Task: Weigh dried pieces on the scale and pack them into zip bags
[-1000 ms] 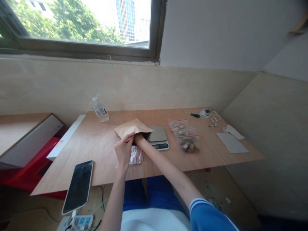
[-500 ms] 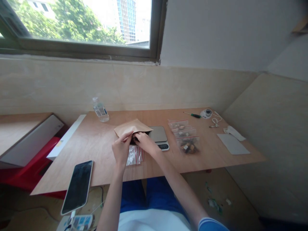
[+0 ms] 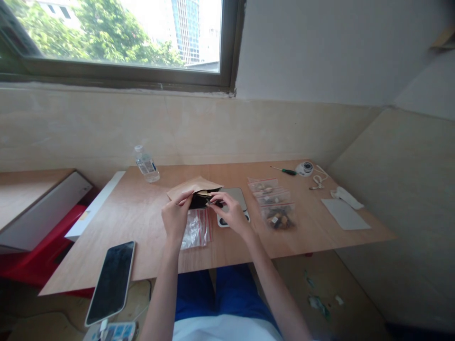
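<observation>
On the left, a phone [image 3: 111,279] is at the near edge of a wooden table [image 3: 149,213]; a water bottle [image 3: 147,166] stands farther back. The left hand [image 3: 174,218] pinches the rim of an open brown paper bag [image 3: 192,187], near clear plastic bags [image 3: 195,231]. The right hand [image 3: 232,210] has bent fingers at its mouth; whether they grip anything, I cannot tell. Rightward: a scale [image 3: 237,194], filled bags [image 3: 280,219], a screwdriver [image 3: 288,171].

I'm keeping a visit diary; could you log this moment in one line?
Left hand: pinching brown paper bag | Right hand: at bag's open mouth, grip unclear | Nearby: clear plastic bags, scale
</observation>
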`<action>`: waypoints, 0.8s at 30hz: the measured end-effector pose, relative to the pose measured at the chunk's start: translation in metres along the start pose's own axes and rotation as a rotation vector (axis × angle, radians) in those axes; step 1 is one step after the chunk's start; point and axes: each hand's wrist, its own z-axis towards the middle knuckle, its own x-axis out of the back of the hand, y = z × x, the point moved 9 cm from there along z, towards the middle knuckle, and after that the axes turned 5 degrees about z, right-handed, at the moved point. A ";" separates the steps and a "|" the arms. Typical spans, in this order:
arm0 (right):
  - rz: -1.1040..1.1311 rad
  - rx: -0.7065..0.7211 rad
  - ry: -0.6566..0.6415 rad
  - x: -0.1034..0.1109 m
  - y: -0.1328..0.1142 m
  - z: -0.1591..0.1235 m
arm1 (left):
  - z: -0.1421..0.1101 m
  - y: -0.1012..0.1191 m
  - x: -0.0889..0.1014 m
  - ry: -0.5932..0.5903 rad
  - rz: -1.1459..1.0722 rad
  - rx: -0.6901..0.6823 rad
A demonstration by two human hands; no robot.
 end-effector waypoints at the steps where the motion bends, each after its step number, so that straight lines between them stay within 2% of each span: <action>1: 0.040 -0.032 0.038 0.008 0.002 -0.002 | 0.003 0.001 0.001 0.011 0.007 -0.003; 5: 0.150 -0.135 0.226 0.045 0.028 -0.013 | 0.013 0.004 0.007 0.049 0.012 -0.015; 7: 0.093 -0.163 0.284 0.058 0.051 -0.017 | 0.014 0.004 0.009 0.057 0.003 -0.016; 11: -0.180 -0.188 0.206 0.057 0.099 -0.014 | 0.011 0.001 0.006 0.047 -0.005 -0.006; 14: -0.230 -0.177 0.159 0.050 0.121 -0.011 | 0.009 -0.003 0.005 0.038 -0.004 0.001; 18: -0.264 -0.154 0.120 0.045 0.125 -0.014 | 0.008 -0.004 0.007 0.045 0.008 0.011; 24: -0.317 -0.146 0.093 0.046 0.115 -0.027 | 0.007 -0.004 0.007 0.044 0.018 0.018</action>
